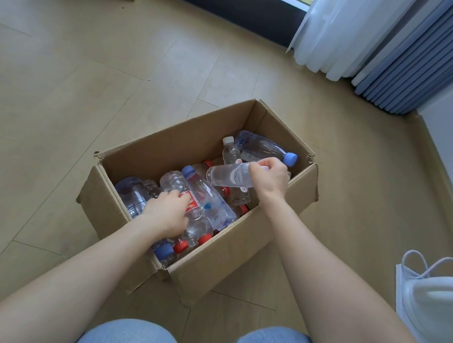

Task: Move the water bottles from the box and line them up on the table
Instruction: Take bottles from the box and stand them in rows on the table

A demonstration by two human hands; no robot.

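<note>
"Where are the arms just now?"

"Both bare forearms stretch forward and down, side by side. The left hand (166, 215) lies back upward, its fingers curled round a red-labelled bottle (192, 204)."

"And the other one?"

"The right hand (270, 180) reaches further out, wrist bent a little. Its fingers and thumb are closed on one end of a clear bottle (227, 175), which it holds on its side. The two hands are well apart."

White curtain (338, 29); blue pleated blind (427, 58); face mask (436, 294) on floor
</note>
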